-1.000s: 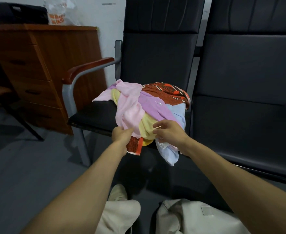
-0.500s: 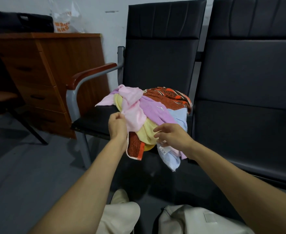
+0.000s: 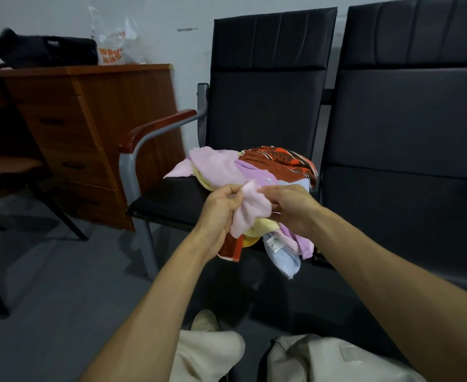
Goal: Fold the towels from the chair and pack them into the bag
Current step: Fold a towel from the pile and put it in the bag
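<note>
A heap of towels lies on the black chair seat: a light pink towel on top, a lilac one, a yellow one, a pale blue one hanging over the front edge, and an orange-brown patterned one at the back. My left hand pinches the near end of the pink towel, lifted off the heap. My right hand grips the same end from the right. A beige bag sits at the bottom right, by my knee.
A second black chair adjoins on the right. The chair's wooden armrest and grey metal leg stand to the left, next to a brown desk with drawers. A black bag and a plastic bag lie on the desk. Grey floor lies below.
Both hands have risen from the front of the heap and come together on the near end of the pink towel, lifting it. The view has shifted downward.
</note>
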